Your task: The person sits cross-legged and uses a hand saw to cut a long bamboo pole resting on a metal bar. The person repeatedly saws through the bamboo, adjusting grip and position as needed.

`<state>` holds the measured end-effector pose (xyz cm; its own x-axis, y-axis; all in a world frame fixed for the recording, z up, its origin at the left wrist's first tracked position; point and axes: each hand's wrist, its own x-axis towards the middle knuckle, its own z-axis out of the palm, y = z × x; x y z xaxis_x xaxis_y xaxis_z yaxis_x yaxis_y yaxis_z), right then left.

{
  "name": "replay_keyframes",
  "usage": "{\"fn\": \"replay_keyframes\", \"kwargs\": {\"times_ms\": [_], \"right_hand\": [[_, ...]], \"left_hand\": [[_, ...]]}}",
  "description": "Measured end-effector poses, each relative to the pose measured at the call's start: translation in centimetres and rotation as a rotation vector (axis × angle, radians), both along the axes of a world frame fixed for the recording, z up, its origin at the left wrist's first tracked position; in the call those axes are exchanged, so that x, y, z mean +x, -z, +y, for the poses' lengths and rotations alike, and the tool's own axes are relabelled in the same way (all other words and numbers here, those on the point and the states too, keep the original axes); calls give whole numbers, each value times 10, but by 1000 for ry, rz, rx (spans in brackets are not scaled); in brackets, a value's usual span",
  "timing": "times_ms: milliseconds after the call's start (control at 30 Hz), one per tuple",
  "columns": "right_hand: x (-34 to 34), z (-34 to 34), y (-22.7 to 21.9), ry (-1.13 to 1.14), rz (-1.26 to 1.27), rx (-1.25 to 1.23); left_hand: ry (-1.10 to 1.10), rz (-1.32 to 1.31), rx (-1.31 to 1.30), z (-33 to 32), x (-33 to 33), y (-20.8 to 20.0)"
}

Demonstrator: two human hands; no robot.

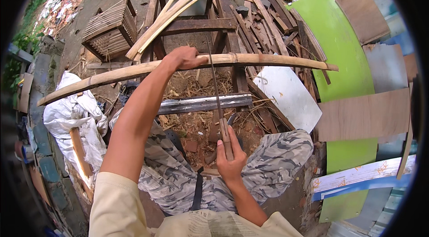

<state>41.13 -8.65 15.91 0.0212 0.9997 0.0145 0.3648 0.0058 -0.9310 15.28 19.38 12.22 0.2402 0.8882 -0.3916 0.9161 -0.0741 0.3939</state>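
Arm (140, 121) forward; left hand (184, 57) on bamboo (263, 59)

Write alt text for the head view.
The left hand grips a long bamboo pole over a wooden frame; the right hand holds a long-bladed tool that crosses the pole. Beyond are split bamboo strips and a slatted wooden crate, with a green panel at right.

Stretches left arm (143, 116) well forward and inward, ending in left grip (184, 58) with back upward and fingers (200, 61) clasping. Holds right forearm (247, 202) near the torso (196, 227), with right grip (231, 161) clenched, index finger (235, 141) pointing forward.
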Motion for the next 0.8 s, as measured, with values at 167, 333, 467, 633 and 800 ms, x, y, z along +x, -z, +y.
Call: {"fn": "replay_keyframes", "kwargs": {"times_ms": [167, 333, 467, 633, 800], "right_hand": [[-3, 9, 3, 18, -7, 88], [3, 8, -8, 9, 64, -57], [10, -1, -12, 3, -43, 100], [12, -9, -18, -17, -93, 216], [-23, 51, -20, -28, -89, 157]], "left_hand": [[96, 106, 108, -15, -4, -3], [-10, 190, 52, -19, 5, -12], [-48, 194, 57, -24, 8, -15], [-18, 201, 64, -23, 10, -16], [3, 196, 151, -25, 6, -5]]}}
